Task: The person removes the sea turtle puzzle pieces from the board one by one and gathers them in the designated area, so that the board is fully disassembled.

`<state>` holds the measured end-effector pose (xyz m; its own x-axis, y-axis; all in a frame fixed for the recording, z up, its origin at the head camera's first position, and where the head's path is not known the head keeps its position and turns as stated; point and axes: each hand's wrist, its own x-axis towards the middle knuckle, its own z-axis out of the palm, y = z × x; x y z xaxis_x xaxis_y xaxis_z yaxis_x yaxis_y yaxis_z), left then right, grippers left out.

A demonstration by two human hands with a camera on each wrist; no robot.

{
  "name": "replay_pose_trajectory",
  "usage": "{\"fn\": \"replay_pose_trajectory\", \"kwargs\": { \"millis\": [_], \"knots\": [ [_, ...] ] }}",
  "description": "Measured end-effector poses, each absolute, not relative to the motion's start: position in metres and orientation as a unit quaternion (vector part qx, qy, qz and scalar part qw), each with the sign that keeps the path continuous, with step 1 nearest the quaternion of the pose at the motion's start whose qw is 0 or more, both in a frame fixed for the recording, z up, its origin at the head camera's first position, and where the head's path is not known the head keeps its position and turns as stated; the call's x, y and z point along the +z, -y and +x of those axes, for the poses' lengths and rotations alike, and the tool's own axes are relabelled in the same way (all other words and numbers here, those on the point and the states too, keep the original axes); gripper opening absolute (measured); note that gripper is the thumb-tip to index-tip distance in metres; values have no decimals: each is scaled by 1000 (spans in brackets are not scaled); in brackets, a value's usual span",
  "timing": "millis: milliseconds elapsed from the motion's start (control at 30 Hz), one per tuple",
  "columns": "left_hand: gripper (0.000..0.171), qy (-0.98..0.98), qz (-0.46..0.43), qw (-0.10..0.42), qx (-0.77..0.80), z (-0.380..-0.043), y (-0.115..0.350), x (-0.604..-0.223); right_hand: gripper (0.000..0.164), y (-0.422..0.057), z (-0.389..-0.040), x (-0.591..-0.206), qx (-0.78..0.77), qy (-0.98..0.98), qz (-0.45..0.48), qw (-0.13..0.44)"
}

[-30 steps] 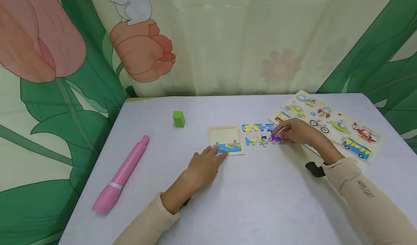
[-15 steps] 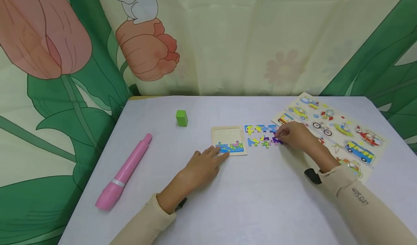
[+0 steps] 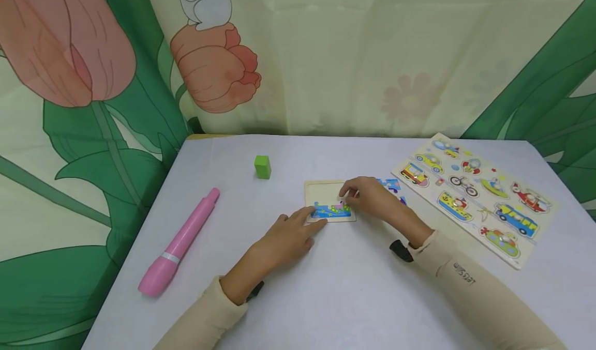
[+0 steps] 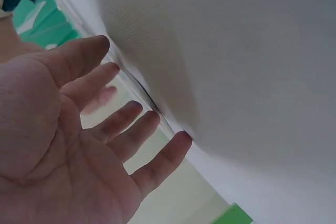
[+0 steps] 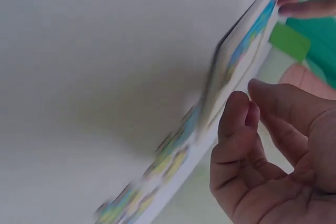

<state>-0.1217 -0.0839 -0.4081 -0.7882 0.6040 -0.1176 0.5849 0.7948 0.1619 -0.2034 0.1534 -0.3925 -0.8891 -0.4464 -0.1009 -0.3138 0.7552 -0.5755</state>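
A small wooden puzzle frame (image 3: 321, 183) lies mid-table, its lower strip filled with blue, green and pink pieces (image 3: 331, 211). My left hand (image 3: 286, 239) rests its extended fingertips on the frame's near left edge; its spread fingers (image 4: 163, 161) show in the left wrist view. Over the frame's right side, my right hand (image 3: 372, 200) pinches a small puzzle piece (image 3: 342, 202), mostly hidden by the fingertips. In the right wrist view thumb and index finger come together. Loose puzzle pieces (image 3: 391, 184) lie right of the frame, partly covered by the right hand.
A large vehicle-picture board (image 3: 484, 195) lies at the right. A green block (image 3: 263, 167) stands behind the frame to the left. A pink microphone-shaped stick (image 3: 181, 241) lies at the left. A printed curtain (image 3: 326, 55) hangs behind the table.
My right hand has moved left from the loose pieces to the frame, carrying a puzzle piece. My left hand stays at the frame's edge. The head view has shifted slightly.
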Motion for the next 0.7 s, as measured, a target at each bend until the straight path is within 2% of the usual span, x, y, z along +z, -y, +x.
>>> {"fn": "replay_pose_trajectory", "kwargs": {
  "millis": [200,500,700],
  "knots": [
    [47,-941,322,83,65,-119,88,-408,18,-115,-202,-394,-285,-917,-238,143],
    [49,-938,340,53,40,-114,93,-409,25,-104,-199,-400,-273,-914,-260,149],
    [50,-941,324,79,50,-115,93,-407,25,-101,-202,-402,-278,-909,-264,164]
  ]
}}
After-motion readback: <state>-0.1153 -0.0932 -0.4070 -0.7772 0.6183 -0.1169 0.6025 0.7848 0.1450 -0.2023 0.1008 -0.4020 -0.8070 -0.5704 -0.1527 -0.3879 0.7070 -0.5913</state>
